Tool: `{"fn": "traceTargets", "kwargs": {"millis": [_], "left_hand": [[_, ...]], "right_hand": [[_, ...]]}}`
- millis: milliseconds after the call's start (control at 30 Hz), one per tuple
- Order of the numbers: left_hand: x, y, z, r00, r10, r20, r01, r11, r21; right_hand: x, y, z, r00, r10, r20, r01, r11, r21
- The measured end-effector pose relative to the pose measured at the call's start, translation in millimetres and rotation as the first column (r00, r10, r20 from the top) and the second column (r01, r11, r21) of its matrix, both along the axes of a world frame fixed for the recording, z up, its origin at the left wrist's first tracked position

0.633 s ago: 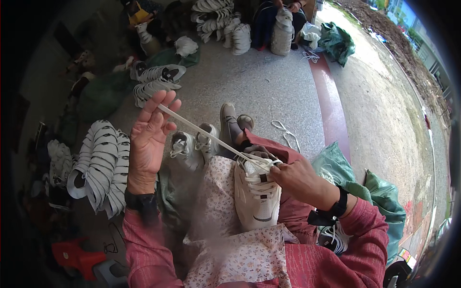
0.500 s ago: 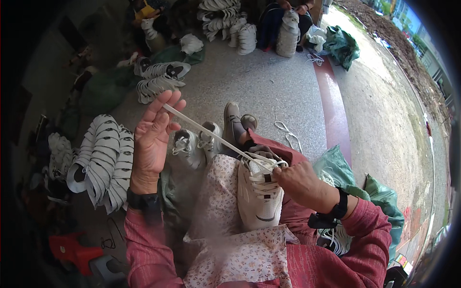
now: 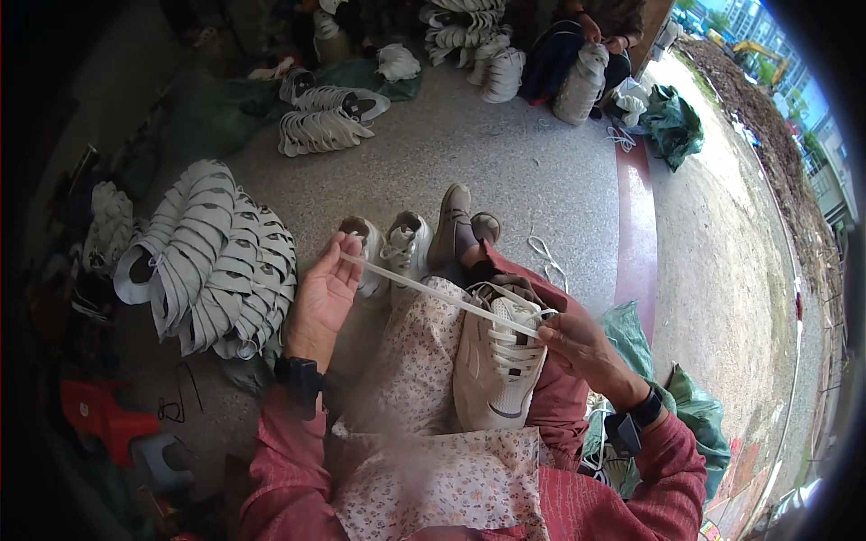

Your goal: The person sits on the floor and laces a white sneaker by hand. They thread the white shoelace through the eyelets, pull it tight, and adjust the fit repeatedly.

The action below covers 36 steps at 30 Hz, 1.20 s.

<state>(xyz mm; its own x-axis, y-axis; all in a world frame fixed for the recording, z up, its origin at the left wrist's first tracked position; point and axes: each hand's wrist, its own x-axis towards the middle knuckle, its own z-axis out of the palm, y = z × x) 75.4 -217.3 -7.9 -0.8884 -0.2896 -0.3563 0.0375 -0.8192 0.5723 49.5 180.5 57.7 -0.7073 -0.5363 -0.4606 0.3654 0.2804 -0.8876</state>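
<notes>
A cream sneaker (image 3: pixel 487 383) rests on my lap, its toe toward me and its tongue and opening away from me. From its eyelets a flat white shoelace (image 3: pixel 424 290) runs taut toward the left. My left hand (image 3: pixel 325 302) holds the far end of that lace at the fingertips, palm turned up. At the sneaker's right side my right hand (image 3: pixel 582 347) pinches lace close to the eyelets; its fingertips partly hide what they grip. A floral apron (image 3: pixel 415 356) lies under the sneaker.
Two laced sneakers (image 3: pixel 408 243) stand on the floor beyond my lap. Stacked pale shoe uppers (image 3: pixel 207 261) are at left, near a red stool (image 3: pixel 104 419). Green sacks (image 3: pixel 695 415) lie at right, and a loose lace (image 3: pixel 548 261) lies ahead. Another person's hands (image 3: pixel 603 36) work at the back.
My left hand has come lower and closer to the sneaker, so the lace span is shorter. My right hand stays by the eyelets. The whole view has shifted.
</notes>
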Motion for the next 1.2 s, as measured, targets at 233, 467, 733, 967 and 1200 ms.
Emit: {"fn": "traceTargets", "kwargs": {"millis": [233, 467, 733, 967, 1200], "left_hand": [[3, -17, -33, 0.997, 0.082, 0.01, -0.082, 0.978, 0.193], [9, -32, -49, 0.996, 0.087, 0.008, -0.087, 0.981, 0.171], [16, -37, -42, 0.988, 0.135, 0.081, -0.144, 0.983, 0.118], [29, -30, -17, 0.994, -0.103, 0.035, 0.106, 0.989, -0.099], [26, 42, 21, 0.962, -0.251, 0.105, 0.25, 0.665, -0.704]], "right_hand": [[-3, -20, 2, 0.992, 0.04, -0.117, -0.034, 0.998, 0.05], [-31, -21, 22, 0.885, 0.055, -0.462, 0.018, 0.988, 0.152], [-44, 7, 10, 0.614, 0.139, -0.777, 0.104, 0.962, 0.254], [-36, -13, 13, 0.408, 0.416, -0.813, -0.108, 0.906, 0.409], [-40, -11, -7, 0.332, 0.48, -0.812, -0.19, 0.877, 0.441]]}}
